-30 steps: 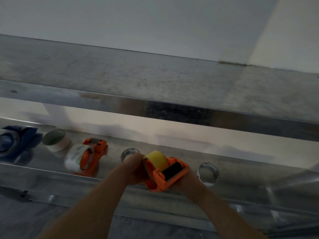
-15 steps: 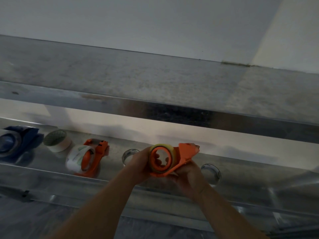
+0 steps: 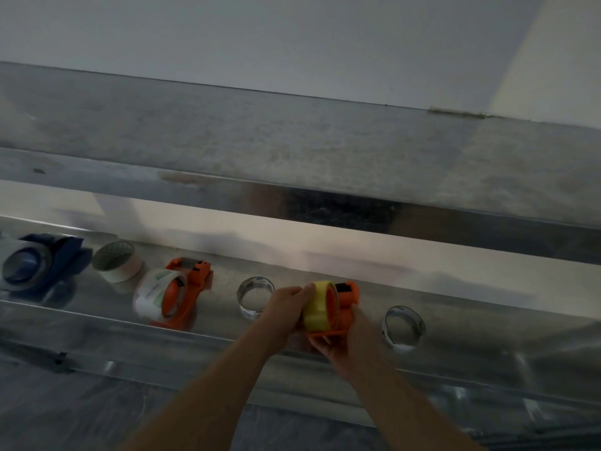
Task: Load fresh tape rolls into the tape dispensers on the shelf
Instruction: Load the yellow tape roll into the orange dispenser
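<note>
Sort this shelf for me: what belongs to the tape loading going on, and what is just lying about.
In the job: orange plastic tape dispenser in the right hand; yellow tape roll on it, gripped by the left hand.
Lying about: blue loaded dispenser; second orange dispenser with printed roll; beige tape roll; two clear tape rolls.

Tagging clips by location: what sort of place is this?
Likely a storeroom or workshop: bare metal shelving against a plain wall, with a blue tape dispenser and clear tape roll on the lower shelf.
</note>
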The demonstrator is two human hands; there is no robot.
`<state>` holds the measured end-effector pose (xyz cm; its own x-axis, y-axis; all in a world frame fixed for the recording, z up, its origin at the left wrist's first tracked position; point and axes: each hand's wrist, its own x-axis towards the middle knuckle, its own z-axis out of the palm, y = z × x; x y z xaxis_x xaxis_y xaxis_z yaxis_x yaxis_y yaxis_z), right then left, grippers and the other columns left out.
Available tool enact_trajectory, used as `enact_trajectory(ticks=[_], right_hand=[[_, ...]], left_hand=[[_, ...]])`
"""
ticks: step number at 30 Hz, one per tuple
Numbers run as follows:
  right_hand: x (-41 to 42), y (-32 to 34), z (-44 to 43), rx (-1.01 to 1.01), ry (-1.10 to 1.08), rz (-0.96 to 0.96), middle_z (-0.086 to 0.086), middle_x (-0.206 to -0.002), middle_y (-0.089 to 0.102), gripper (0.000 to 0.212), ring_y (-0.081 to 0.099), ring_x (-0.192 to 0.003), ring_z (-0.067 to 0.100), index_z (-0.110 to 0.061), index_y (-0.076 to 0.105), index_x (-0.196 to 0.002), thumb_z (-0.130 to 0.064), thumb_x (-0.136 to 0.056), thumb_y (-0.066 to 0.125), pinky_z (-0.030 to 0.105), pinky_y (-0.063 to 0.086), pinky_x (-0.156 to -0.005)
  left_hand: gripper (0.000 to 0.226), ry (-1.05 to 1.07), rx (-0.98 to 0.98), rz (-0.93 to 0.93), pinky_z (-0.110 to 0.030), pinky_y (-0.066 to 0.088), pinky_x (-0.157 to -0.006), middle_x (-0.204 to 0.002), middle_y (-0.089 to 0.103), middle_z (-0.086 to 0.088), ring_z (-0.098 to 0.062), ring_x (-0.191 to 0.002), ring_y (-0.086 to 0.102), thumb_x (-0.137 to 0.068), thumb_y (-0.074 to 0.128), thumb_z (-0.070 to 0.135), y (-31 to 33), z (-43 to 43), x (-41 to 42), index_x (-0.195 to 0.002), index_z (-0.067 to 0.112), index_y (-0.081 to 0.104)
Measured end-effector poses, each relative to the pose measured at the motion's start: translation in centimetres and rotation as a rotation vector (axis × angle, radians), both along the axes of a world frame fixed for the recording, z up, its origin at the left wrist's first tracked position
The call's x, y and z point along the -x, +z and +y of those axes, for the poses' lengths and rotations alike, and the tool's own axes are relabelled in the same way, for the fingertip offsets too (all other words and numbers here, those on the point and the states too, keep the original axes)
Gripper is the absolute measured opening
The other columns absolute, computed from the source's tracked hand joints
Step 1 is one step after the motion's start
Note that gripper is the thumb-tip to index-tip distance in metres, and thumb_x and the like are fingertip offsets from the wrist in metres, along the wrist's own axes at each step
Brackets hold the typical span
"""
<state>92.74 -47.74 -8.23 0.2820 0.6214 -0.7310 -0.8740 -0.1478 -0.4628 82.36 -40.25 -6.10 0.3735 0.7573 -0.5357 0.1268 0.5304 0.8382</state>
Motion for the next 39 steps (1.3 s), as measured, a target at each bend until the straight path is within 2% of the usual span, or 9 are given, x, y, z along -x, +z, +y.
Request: enact_trajectory(ticks=[6,11,16,22,26,28,30,34,39], right_hand=[[-0.3,-0.4,-0.2,0.001,-0.001,0.006,0.019,-0.108,0.061,0.032,0.061,-0.096,0.036,-0.014,0.051,-0.120,-0.039,-0.103,0.042,0.056,0.048,-0.086],[-0.1,-1.2,-0.6,-0.039,-0.042,0.051,0.020,-0.117,0.061,0.036,0.062,-0.100,0.037,-0.015,0.048,-0.133,-0.032,-0.102,0.048,0.051,0.052,-0.073],[0.0,-1.2,-0.6,-0.023,-0.013,0.000,0.020,-0.119,0.061,0.038,0.063,-0.100,0.037,-0.013,0.048,-0.135,-0.023,-0.099,0.053,0.051,0.053,-0.068],[-0.5,-0.9,-1.3,-0.042,0.063,-0.497,0.005,-0.118,0.059,0.049,0.064,-0.101,0.035,-0.036,0.043,-0.127,-0.013,-0.087,0.060,0.046,0.060,-0.068],[-0.5,-1.6,-2.3,-0.060,0.124,-1.003,0.006,-0.114,0.060,0.028,0.062,-0.101,0.026,-0.034,0.065,-0.093,-0.039,-0.065,0.065,0.053,0.057,-0.083],[-0.6,-2.2,-2.8,-0.013,0.193,-1.282,-0.005,-0.115,0.053,0.029,0.056,-0.105,0.012,-0.033,0.063,-0.090,-0.050,-0.066,0.065,0.036,0.052,-0.087],[-0.9,-2.6,-3.0,-0.013,0.219,-1.318,-0.006,-0.115,0.055,0.040,0.056,-0.104,0.009,-0.036,0.058,-0.102,-0.049,-0.066,0.070,0.030,0.051,-0.086],[-2.2,-4.0,-3.6,-0.106,0.448,-1.406,-0.005,-0.138,0.045,0.095,0.051,-0.120,0.013,-0.023,0.039,-0.143,-0.030,-0.059,0.084,0.033,0.050,-0.097],[-3.3,-3.5,-3.6,-0.117,0.657,-1.454,-0.011,-0.133,0.044,0.099,0.051,-0.116,0.009,-0.019,0.039,-0.144,-0.033,-0.060,0.089,0.028,0.047,-0.097]], left_hand=[[0.014,-0.008,0.073,-0.068,-0.052,0.052,-0.085,-0.090,0.060,-0.021,-0.032,-0.083,0.061,-0.091,0.062,0.013,-0.4,0.3,0.0,-0.083,0.002,0.063],[0.032,-0.067,-0.052,0.048,-0.047,0.051,-0.071,-0.079,0.053,-0.016,-0.026,-0.075,0.054,-0.079,0.071,0.038,-0.4,0.2,-0.6,-0.077,0.007,0.063],[0.054,-0.064,-0.108,0.091,-0.059,0.055,-0.077,-0.072,0.062,-0.013,-0.025,-0.070,0.060,-0.064,0.067,0.059,-1.5,0.1,-0.8,-0.071,0.006,0.068],[0.032,0.013,-0.056,0.021,-0.057,0.057,-0.079,-0.084,0.069,-0.015,-0.031,-0.082,0.068,-0.091,0.065,0.035,-0.8,-0.4,-1.0,-0.081,0.005,0.069],[0.032,-0.011,-0.073,-0.012,-0.061,0.053,-0.079,-0.081,0.060,-0.017,-0.027,-0.076,0.060,-0.093,0.063,0.032,-1.2,-1.2,-1.1,-0.083,0.002,0.066],[0.032,0.008,-0.050,-0.032,-0.058,0.055,-0.079,-0.080,0.062,-0.016,-0.027,-0.076,0.062,-0.095,0.060,0.031,-1.4,-1.5,-1.2,-0.081,0.003,0.067],[0.032,0.016,0.003,-0.060,-0.053,0.055,-0.075,-0.076,0.060,-0.015,-0.028,-0.076,0.060,-0.097,0.054,0.028,-1.7,-1.7,-1.2,-0.077,0.005,0.065],[0.017,-0.087,0.031,-0.063,-0.040,0.047,-0.068,-0.075,0.055,-0.017,-0.028,-0.072,0.056,-0.091,0.053,0.007,-2.6,-2.1,-1.0,-0.078,0.002,0.063],[0.017,-0.107,0.020,-0.064,-0.035,0.049,-0.062,-0.079,0.058,-0.019,-0.030,-0.074,0.058,-0.092,0.054,0.004,-3.3,-1.9,-0.5,-0.082,-0.001,0.066]])
